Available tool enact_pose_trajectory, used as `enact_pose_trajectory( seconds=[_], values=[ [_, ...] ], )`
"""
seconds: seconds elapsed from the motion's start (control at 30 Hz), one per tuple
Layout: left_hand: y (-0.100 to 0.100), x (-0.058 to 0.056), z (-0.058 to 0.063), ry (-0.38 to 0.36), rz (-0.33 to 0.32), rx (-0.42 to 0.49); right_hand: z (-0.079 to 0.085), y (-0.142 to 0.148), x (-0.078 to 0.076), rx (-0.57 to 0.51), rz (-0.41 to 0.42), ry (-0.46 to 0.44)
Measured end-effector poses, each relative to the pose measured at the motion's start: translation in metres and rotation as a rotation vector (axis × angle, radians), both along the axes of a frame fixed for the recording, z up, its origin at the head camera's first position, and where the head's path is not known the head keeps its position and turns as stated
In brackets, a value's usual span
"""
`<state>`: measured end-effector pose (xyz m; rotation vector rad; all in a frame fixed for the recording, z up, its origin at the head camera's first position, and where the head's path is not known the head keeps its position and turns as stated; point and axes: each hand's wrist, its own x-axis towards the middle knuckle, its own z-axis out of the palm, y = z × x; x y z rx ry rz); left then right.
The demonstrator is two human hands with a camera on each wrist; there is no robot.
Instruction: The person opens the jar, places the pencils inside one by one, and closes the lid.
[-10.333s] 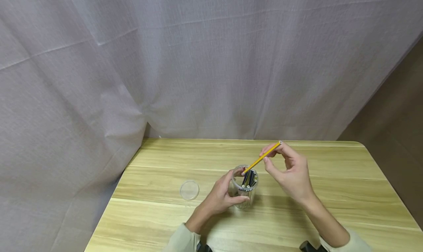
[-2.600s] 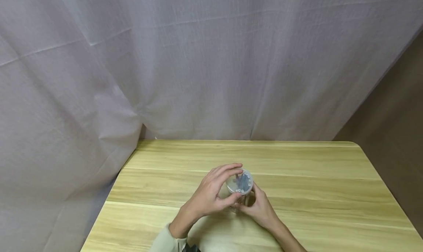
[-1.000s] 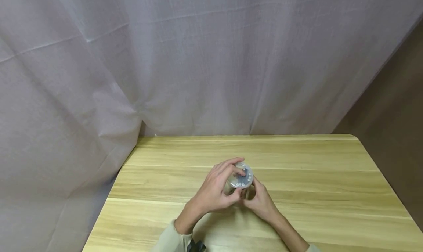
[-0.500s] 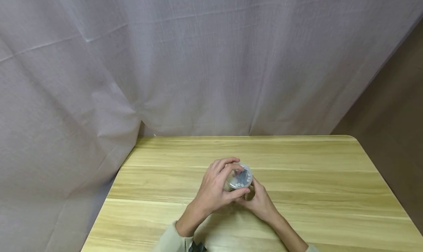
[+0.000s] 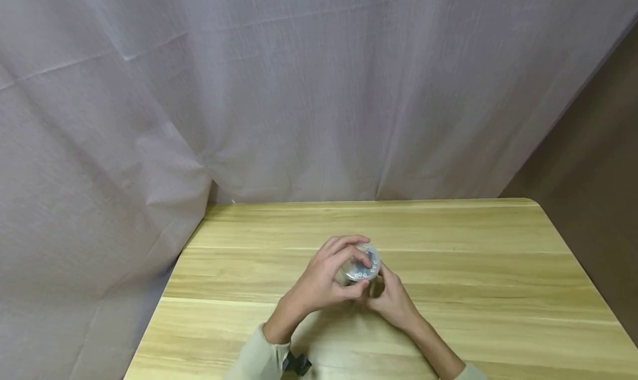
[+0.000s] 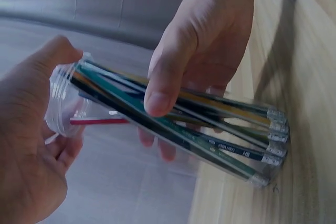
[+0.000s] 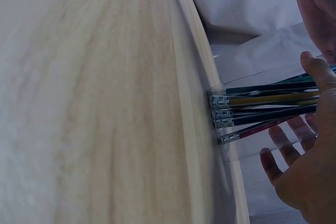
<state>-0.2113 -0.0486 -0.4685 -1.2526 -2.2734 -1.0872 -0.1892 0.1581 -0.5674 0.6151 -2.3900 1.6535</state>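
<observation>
A clear jar (image 6: 276,169) stands upright on the table, full of pencils (image 6: 236,149) in dark, green and yellow, plus a red one (image 6: 105,121). Its clear lid (image 5: 360,275) sits over the mouth, and pencil ends show through it. My left hand (image 5: 319,280) grips the lid, thumb at the near rim and fingers bent over the top and far side. Lower down, my right hand (image 5: 396,307) holds the jar's body from the right, thumb on the near side in the left wrist view. Most of the jar's body is hidden by both hands in the head view.
The light wooden table (image 5: 473,291) stretches out around the hands, its far edge against a grey curtain (image 5: 299,92). A brown surface (image 5: 598,203) rises beyond the table's right edge. A small black device (image 5: 297,363) sits by the left sleeve.
Earlier, my right hand held a yellow pencil over the uncapped jar and the lid lay on the table. Now the lid is on the jar; lately my left fingers shift slightly around it.
</observation>
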Motion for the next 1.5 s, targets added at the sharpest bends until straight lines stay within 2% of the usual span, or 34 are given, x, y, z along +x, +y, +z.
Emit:
enact_pose_trajectory(
  seconds=[0.07, 0.17, 0.33, 0.43, 0.5, 0.63, 0.87, 1.0, 1.1, 1.33, 1.43, 1.5],
  values=[
    [-0.0011, -0.0022, 0.0004, -0.022, -0.029, 0.0, 0.0, 0.0004, -0.0009, 0.001, 0.007, 0.002],
    [-0.0018, -0.0027, 0.0015, -0.037, -0.032, -0.021, 0.0002, 0.0008, -0.0022, -0.003, 0.016, 0.0],
    [0.0005, 0.0025, 0.0016, -0.006, 0.072, -0.068, 0.0004, 0.0002, -0.0026, -0.002, 0.009, -0.001],
    [0.0031, 0.0051, 0.0002, 0.03, 0.139, -0.064, 0.0001, -0.0005, -0.002, 0.006, -0.005, 0.0],
    [0.0044, 0.0059, -0.0008, 0.051, 0.16, -0.05, -0.0001, -0.0009, -0.0013, 0.01, -0.011, 0.0],
    [0.0048, 0.006, -0.0016, 0.061, 0.145, -0.02, -0.0003, -0.0007, 0.0003, 0.013, -0.01, -0.015],
    [0.0001, 0.0001, 0.0007, -0.012, 0.03, 0.004, 0.0003, -0.0002, -0.0016, 0.01, 0.017, -0.019],
    [-0.0002, -0.002, 0.0009, -0.032, 0.006, 0.008, 0.001, 0.0002, -0.003, 0.028, 0.002, 0.004],
    [0.0015, -0.0004, 0.0006, -0.027, 0.023, -0.003, 0.0013, 0.0006, -0.0028, 0.035, -0.009, 0.011],
    [0.0069, 0.0043, -0.0013, 0.021, 0.142, -0.034, 0.002, 0.0018, -0.0026, 0.023, 0.004, 0.021],
    [0.0067, 0.0044, -0.0022, 0.036, 0.154, -0.024, 0.0018, 0.0018, -0.0021, 0.024, 0.006, 0.012],
    [0.0058, 0.0037, -0.0019, 0.039, 0.14, -0.013, 0.0019, 0.0018, -0.0018, 0.024, 0.008, -0.002]
  ],
)
